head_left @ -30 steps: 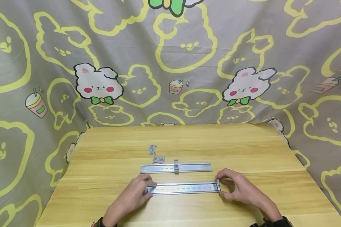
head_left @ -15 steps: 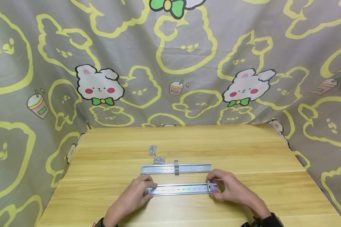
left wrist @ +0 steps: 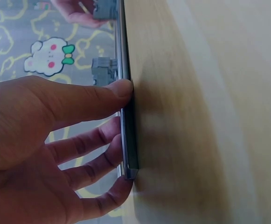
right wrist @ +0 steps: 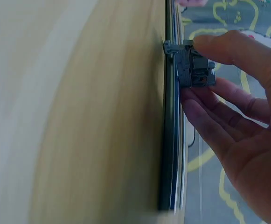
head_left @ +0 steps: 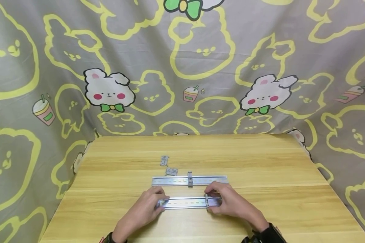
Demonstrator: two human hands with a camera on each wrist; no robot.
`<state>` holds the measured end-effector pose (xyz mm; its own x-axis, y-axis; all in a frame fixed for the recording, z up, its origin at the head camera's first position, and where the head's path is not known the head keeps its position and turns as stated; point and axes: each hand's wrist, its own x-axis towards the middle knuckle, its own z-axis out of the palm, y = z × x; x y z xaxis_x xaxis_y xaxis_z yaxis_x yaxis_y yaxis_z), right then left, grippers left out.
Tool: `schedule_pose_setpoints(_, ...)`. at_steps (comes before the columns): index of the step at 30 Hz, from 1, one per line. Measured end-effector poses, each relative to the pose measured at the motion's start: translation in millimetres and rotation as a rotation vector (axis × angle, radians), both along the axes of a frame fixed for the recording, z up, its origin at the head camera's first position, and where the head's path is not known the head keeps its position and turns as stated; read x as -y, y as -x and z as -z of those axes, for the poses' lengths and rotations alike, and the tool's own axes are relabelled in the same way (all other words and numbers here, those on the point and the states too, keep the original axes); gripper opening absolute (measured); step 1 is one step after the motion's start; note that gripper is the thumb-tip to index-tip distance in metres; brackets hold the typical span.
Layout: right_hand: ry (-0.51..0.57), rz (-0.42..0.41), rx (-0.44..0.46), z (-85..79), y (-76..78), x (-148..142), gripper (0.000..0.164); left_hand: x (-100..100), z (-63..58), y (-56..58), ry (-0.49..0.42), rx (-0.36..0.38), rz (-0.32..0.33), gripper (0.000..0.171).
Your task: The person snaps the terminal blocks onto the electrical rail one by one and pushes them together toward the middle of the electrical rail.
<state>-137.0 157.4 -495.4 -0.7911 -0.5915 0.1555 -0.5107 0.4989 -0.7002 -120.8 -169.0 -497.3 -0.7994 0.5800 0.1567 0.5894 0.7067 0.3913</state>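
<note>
A silvery slotted DIN rail point(head_left: 185, 203) lies crosswise on the near part of the table. At its left end my left hand point(head_left: 144, 206) grips it, thumb on the near edge and fingers on the far side, as the left wrist view shows on the rail point(left wrist: 128, 130). My right hand point(head_left: 231, 202) pinches a thin grey terminal block point(head_left: 207, 200) between thumb and fingers. That block point(right wrist: 196, 67) stands upright across the rail, right of its middle. Whether it is clipped on, I cannot tell. The right hand partly hides the rail's right end in the head view.
Behind lies a second DIN rail point(head_left: 170, 181) with a small group of grey terminal blocks point(head_left: 190, 179) on it. Two loose grey pieces, one farther back point(head_left: 164, 160) and one nearer point(head_left: 171, 171), lie flat behind that rail. A patterned curtain point(head_left: 158, 84) surrounds the wooden table point(head_left: 261, 152).
My right hand has moved left along the near rail with the terminal block, from the rail's right end towards its middle. The left hand keeps its hold on the left end.
</note>
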Motion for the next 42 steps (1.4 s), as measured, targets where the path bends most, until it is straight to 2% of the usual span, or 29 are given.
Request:
schedule_pose_setpoints(7, -0.031, -0.01, 0.001, -3.8, 0.6, 26.6, 0.045, 0.7, 0.2, -0.4, -0.001, -0.003, -0.005, 0.029)
schedule_pose_setpoints(12, -0.026, -0.014, -0.022, -0.8, 0.6, 39.1, 0.045, 0.1, -0.9, -0.7, 0.005, -0.001, -0.008, 0.029)
schedule_pose_setpoints(27, -0.036, -0.007, -0.027, 1.6, 0.4, 48.1, 0.047, -0.8, -0.4, -0.6, 0.004, 0.016, -0.018, 0.029)
schedule_pose_setpoints(35, -0.051, -0.008, -0.066, 1.8, -0.6, 49.3, 0.053, 1.5, -2.4, -2.0, -0.002, 0.013, -0.018, 0.029)
schedule_pose_setpoints(39, -0.044, -0.021, -0.072, -5.3, -2.0, 45.0, 0.057, 1.3, -3.6, -2.4, 0.002, 0.031, -0.025, 0.028)
schedule_pose_setpoints(42, 0.004, -0.034, -0.06, -17.6, 0.9, 43.4, 0.051, 1.2, -4.4, -1.9, 0.01, 0.046, -0.028, 0.028)
